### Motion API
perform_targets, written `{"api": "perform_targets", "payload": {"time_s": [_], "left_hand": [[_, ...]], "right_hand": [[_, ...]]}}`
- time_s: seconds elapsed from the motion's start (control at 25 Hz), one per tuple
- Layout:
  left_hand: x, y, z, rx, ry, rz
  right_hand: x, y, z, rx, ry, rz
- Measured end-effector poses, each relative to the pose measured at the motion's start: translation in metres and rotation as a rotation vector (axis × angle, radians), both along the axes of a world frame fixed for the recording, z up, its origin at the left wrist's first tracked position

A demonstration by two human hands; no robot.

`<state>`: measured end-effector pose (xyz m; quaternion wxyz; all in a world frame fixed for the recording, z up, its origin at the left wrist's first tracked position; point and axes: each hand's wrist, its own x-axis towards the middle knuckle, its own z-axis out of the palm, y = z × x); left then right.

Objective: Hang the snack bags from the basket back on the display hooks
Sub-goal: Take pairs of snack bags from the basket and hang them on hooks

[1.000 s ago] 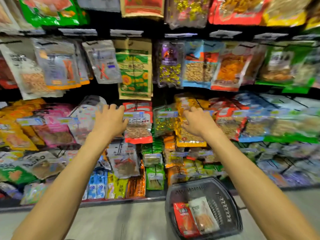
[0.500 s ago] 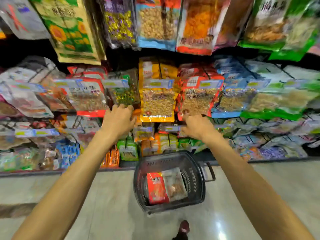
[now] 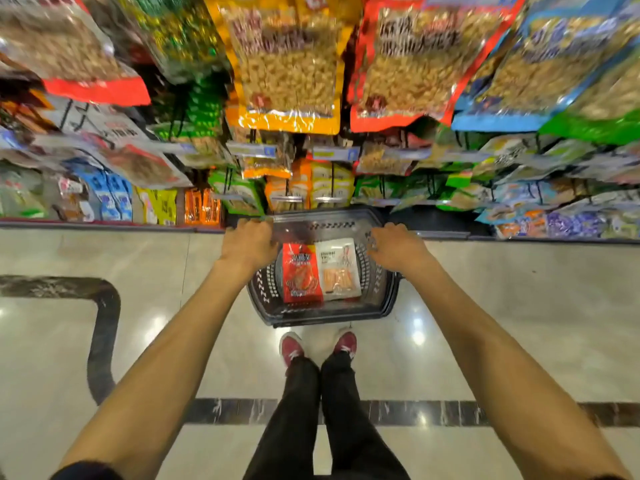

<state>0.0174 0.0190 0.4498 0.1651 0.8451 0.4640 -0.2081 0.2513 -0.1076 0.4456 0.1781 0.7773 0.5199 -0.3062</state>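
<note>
From the head camera, looking steeply down, a dark plastic basket (image 3: 322,315) stands on the pale tiled floor (image 3: 519,306), its far rim close to the bottom edge of the snack display (image 3: 104,225). Two snack bags lie flat on the basket's bottom, side by side and touching: a red bag (image 3: 300,273) on the left and a white bag (image 3: 338,269) on the right, both with their tops towards the display.

The left hand (image 3: 247,242) is over the basket's left rim, back of the hand up, fingers bent down at the far left corner; whether they close on the rim or only rest there cannot be told. The right hand (image 3: 398,249) is over the right rim, fingers loosely curled and pointing inward above the white bag's edge, holding nothing that shows. Neither hand touches a bag.

Below the basket's near rim, two red shoes (image 3: 292,348) and dark trouser legs (image 3: 311,410) stand together on the floor, which carries a dark stripe (image 3: 433,412) across it.

Above the basket, the display is crowded with hanging bags. In the top row, blurred, a yellow bag of nuts (image 3: 287,64) hangs beside an orange-red one (image 3: 412,64), with blue and green bags further right. Lower rows hold smaller green, orange and yellow packets (image 3: 311,185) on hooks just beyond the far rim.
</note>
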Motion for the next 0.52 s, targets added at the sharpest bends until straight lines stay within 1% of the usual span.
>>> {"api": "perform_targets", "payload": {"time_s": [0.12, 0.24, 0.4, 0.52], "left_hand": [[0.002, -0.004, -0.066, -0.073, 0.039, 0.032], [0.001, -0.008, -0.144, -0.138, 0.069, 0.050], [0.000, -0.009, -0.270, -0.232, 0.109, 0.071], [0.002, -0.007, -0.361, -0.299, 0.149, 0.095]], "right_hand": [[-0.003, -0.002, -0.065, -0.052, 0.055, -0.033], [-0.006, 0.000, -0.139, -0.081, 0.052, -0.039], [-0.009, 0.002, -0.267, -0.137, 0.045, -0.056], [-0.011, 0.006, -0.365, -0.194, 0.082, -0.104]]}}
